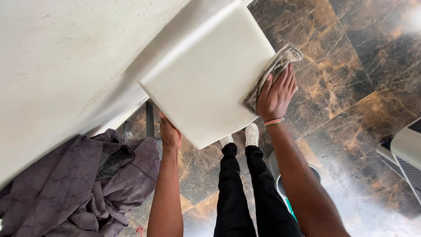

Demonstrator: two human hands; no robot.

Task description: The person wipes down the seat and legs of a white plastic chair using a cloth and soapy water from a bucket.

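Overhead, looking straight down past two bare hands. One white square panel point(206, 74), smooth, rounded corners, tilted and jutting out from under one large white worktop point(57, 57) that fills the upper left. Left hand point(170, 135) gripping the panel's lower left edge, fingers curled under and hidden, thumb side showing. Right hand point(276, 94) laid flat, fingers spread, pressing one patterned grey-white cloth point(269, 74) against the panel's right edge; cloth folded over that edge, one end sticking up past the fingertips. One striped wristband point(273, 121) on the right wrist. Hands well apart, one at each side of the panel.

Below: two legs in black trousers point(245, 188), two white shoes point(240, 138) side by side on the dark brown marbled tile floor point(351, 57). One crumpled purple-grey garment point(74, 184) heaped at lower left, just beside the left forearm, partly under the worktop's edge. One dark metal frame leg point(150, 120) between garment and left hand. One grey rounded object point(280, 175) behind the right forearm, mostly hidden; kind not clear. One white-and-black piece of furniture point(405, 153) at the right edge, well apart.

Open floor to the right and upper right of the panel; left side crowded by worktop and garment.
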